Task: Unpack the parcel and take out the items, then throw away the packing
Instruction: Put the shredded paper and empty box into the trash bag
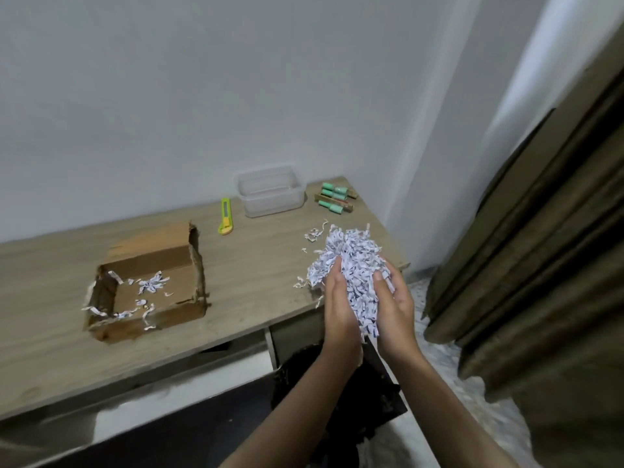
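A heap of white shredded paper [351, 261] is pressed between my left hand [339, 309] and my right hand [396, 305] at the table's right front edge. Both hands cup it from the sides. An open brown cardboard box [189, 312] sits on the table to the left, with a few paper shreds [152, 283] lying on its bottom. Several green tubes [332, 197] lie at the table's back right corner.
A yellow-green utility knife [225, 216] and a clear plastic container [270, 192] lie near the wall. Loose shreds [314, 234] dot the wooden table [263, 265]. A black bag [341, 396] hangs below the table edge. A brown curtain [540, 248] stands on the right.
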Motion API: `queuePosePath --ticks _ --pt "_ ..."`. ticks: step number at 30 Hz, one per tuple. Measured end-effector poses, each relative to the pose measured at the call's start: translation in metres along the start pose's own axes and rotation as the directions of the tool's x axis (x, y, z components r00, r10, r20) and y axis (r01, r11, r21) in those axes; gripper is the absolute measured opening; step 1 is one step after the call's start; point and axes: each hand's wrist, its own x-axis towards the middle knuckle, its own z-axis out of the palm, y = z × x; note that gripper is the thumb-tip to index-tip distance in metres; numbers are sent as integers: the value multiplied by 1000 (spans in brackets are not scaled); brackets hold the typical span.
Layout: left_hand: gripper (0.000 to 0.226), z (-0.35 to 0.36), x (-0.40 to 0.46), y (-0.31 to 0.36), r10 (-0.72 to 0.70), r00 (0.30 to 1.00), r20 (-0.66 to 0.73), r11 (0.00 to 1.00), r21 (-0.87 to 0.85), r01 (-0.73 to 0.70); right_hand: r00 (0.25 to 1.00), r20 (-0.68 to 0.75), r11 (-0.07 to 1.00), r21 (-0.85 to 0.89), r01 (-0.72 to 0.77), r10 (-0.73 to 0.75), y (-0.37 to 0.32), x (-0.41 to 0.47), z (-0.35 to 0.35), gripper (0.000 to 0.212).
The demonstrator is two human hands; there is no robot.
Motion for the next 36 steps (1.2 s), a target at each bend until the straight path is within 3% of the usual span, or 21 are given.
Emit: queuePosePath --ticks 4,9,12,18,22,27,33,36 --pt "39 -11 -35 -30 -101 994 41 995 -12 102 993 -103 998 14 -60 61 21 -40 -23 24" --pt "72 -35 -66 -68 -196 980 44 978 78 193 981 -153 991 -30 -129 123 53 -81 -43 37" --pt "80 -49 -77 -88 -277 959 -55 952 120 281 968 -182 981 -57 -188 175 71 -96 -48 27" --pt "67 -82 -70 -139 -494 855 -160 860 57 507 906 -238 919 -99 -382 351 109 -100 -47 21" --pt "50 -88 -51 -133 -608 764 -217 776 43 630 838 -257 853 -85 -516 481 129 -85 -42 14" --pt "60 -84 -18 -118 -733 640 -231 672 -95 735 731 -250 728 -124 -674 635 152 -52 -44 27" --pt "52 -92 10 -117 -737 652 -176 673 -96 734 604 -139 576 -199 -793 785 182 -7 -60 54" --pt "54 -96 18 -121 -708 671 -219 692 -31 721 613 -139 579 -221 -785 778 158 0 -53 47"
